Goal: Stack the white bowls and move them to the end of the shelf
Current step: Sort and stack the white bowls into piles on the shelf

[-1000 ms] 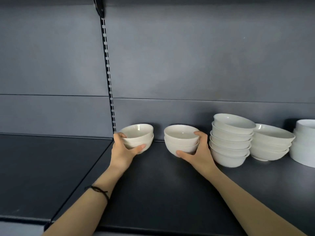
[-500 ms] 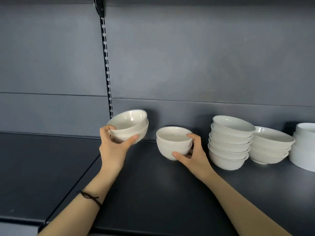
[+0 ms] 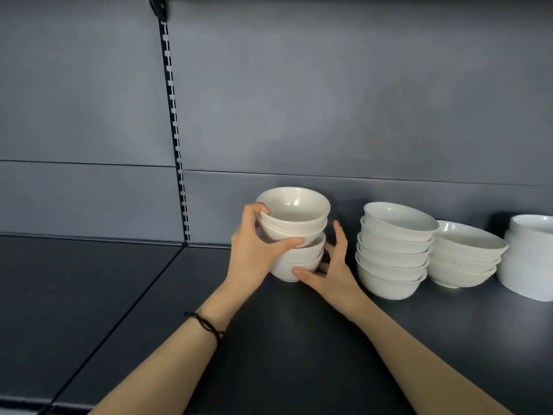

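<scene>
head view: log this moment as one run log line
phase: stacking | left hand: grips top bowl pair on lower pair | right hand: open, thumb touching lower pair

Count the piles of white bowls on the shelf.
4: the held pile between left hand and right hand, a taller pile beside it, a wider pile next, a cut-off pile at right; others may lie beyond.

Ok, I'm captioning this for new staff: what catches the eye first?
In the middle, the left hand grips the upper bowls, set on the lower bowls, which the right hand touches with spread fingers. Right of them stand a taller stack and a wider stack, white against the dark shelf.
</scene>
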Available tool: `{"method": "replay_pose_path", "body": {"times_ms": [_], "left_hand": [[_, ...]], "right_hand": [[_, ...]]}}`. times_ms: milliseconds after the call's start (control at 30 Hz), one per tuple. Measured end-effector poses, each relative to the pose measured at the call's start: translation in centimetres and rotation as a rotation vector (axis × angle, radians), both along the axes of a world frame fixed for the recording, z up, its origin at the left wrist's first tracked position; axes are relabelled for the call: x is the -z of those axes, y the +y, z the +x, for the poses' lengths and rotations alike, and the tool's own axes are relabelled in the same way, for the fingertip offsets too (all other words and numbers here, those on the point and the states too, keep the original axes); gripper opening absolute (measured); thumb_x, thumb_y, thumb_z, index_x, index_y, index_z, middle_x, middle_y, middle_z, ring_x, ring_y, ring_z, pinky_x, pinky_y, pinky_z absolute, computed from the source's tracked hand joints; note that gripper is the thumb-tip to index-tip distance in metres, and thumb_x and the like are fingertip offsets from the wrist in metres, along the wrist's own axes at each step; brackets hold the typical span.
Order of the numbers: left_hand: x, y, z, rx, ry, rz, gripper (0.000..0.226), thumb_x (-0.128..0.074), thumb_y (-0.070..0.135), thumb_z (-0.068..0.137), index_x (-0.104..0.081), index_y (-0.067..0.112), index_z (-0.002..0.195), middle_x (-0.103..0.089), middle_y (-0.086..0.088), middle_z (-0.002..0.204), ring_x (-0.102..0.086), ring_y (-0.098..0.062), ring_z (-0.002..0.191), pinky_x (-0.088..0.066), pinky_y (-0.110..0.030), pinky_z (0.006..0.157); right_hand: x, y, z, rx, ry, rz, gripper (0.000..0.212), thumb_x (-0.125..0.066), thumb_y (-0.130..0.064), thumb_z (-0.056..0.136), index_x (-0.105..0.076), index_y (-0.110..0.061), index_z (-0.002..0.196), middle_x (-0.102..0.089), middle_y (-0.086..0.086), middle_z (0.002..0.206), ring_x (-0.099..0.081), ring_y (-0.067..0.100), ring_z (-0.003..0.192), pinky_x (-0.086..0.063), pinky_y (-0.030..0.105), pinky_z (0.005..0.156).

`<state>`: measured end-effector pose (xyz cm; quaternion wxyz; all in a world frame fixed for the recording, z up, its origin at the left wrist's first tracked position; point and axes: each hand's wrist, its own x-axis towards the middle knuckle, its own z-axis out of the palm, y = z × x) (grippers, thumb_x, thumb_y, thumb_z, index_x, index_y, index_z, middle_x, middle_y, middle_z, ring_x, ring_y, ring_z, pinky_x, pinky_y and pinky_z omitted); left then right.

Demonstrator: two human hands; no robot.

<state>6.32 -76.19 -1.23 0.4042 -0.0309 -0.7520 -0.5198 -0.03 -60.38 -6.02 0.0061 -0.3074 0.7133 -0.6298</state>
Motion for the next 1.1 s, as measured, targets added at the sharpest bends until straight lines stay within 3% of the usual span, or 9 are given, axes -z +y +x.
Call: {"method": "replay_pose_path", "body": {"times_ms": [233,400,467,567,667,767,867,1000,1100], "left_hand": [[1.2,-0.1,-0.2,-0.072,-0.063,-0.112,0.064,-0.090,0.036,0.061,-0.038,0.040,0.098,-0.058,0.016,0.105,-0.059,-0.009,0.100,-0.056,-0.031,0.076],[2.3,-0.3,-0.7,-0.044,-0.087,-0.101,0.067,-0.086,0.045,0.064,-0.038,0.031,0.110,-0.059,0.010,0.115,-0.059,-0.013,0.107,-0.056,-0.032,0.081],[2.4,-0.2,-0.6,-0.011,-0.089,-0.088,0.070,-0.080,0.055,0.062,-0.037,0.037,0.113,-0.057,0.011,0.120,-0.057,-0.010,0.110,-0.054,-0.027,0.083],[2.7,-0.1,-0.7,0.170,-0.061,0.101,0.083,-0.079,0.047,0.065,-0.026,0.039,0.129,-0.043,0.006,0.142,-0.048,-0.004,0.126,-0.046,-0.014,0.093],[2.8,-0.3,-0.7,0.297,-0.147,0.311,0.101,-0.072,0.056,0.078,-0.003,0.036,0.148,-0.022,0.003,0.159,-0.035,-0.008,0.138,-0.037,-0.022,0.105],[2.9,-0.6,-0.7,0.361,-0.219,0.320,0.085,-0.053,0.055,0.080,-0.004,0.041,0.148,-0.033,0.011,0.152,-0.046,0.005,0.122,-0.041,-0.019,0.099],[3.2,-0.8,-0.9,0.389,-0.194,0.278,0.070,-0.058,0.053,0.084,-0.018,0.044,0.141,-0.043,0.020,0.139,-0.052,0.014,0.114,-0.049,-0.010,0.088],[3.1,-1.0,-0.5,0.351,-0.198,0.243,0.071,-0.066,0.048,0.084,-0.021,0.037,0.138,-0.050,0.006,0.126,-0.056,-0.003,0.113,-0.050,-0.011,0.082],[3.3,-1.7,-0.1,0.291,-0.233,0.193,0.094,-0.060,0.065,0.069,-0.016,0.035,0.146,-0.046,-0.005,0.130,-0.051,-0.016,0.122,-0.047,-0.030,0.100]], "right_hand": [[0.2,-0.3,-0.3,-0.002,0.009,-0.013,0.122,-0.082,-0.015,0.078,0.016,-0.061,0.135,-0.030,-0.010,0.157,-0.045,0.014,0.137,-0.046,0.040,0.108],[0.2,-0.2,-0.2,-0.018,0.013,-0.007,0.117,-0.080,-0.013,0.079,0.011,-0.059,0.136,-0.030,-0.011,0.155,-0.046,0.012,0.136,-0.051,0.020,0.098],[0.2,-0.2,-0.1,-0.010,0.021,0.000,0.115,-0.080,-0.014,0.080,0.009,-0.058,0.137,-0.031,-0.011,0.155,-0.046,0.013,0.135,-0.051,0.020,0.097],[-0.1,-0.1,0.0,0.014,-0.055,-0.028,0.118,-0.081,-0.019,0.080,0.011,-0.057,0.142,-0.030,-0.008,0.155,-0.049,0.015,0.133,-0.049,0.021,0.093],[-0.5,0.0,0.0,-0.019,-0.158,-0.079,0.118,-0.079,-0.025,0.081,0.016,-0.055,0.145,-0.024,-0.008,0.160,-0.048,0.014,0.133,-0.043,0.026,0.100],[-0.7,0.2,0.0,-0.086,-0.190,-0.084,0.113,-0.076,-0.027,0.084,0.014,-0.052,0.148,-0.028,-0.014,0.159,-0.046,0.008,0.135,-0.039,0.028,0.106],[-0.6,0.2,-0.1,-0.113,-0.163,-0.056,0.110,-0.079,-0.036,0.080,0.003,-0.053,0.150,-0.032,-0.018,0.157,-0.046,0.006,0.135,-0.039,0.031,0.111],[-0.5,0.1,0.0,-0.156,-0.124,-0.050,0.101,-0.078,-0.047,0.076,-0.009,-0.054,0.150,-0.036,-0.026,0.152,-0.039,0.002,0.139,-0.034,0.039,0.117],[-0.7,0.3,0.5,-0.179,-0.123,-0.066,0.098,-0.075,-0.057,0.075,-0.015,-0.049,0.151,-0.039,-0.022,0.152,-0.038,0.004,0.140,-0.033,0.046,0.117]]}}
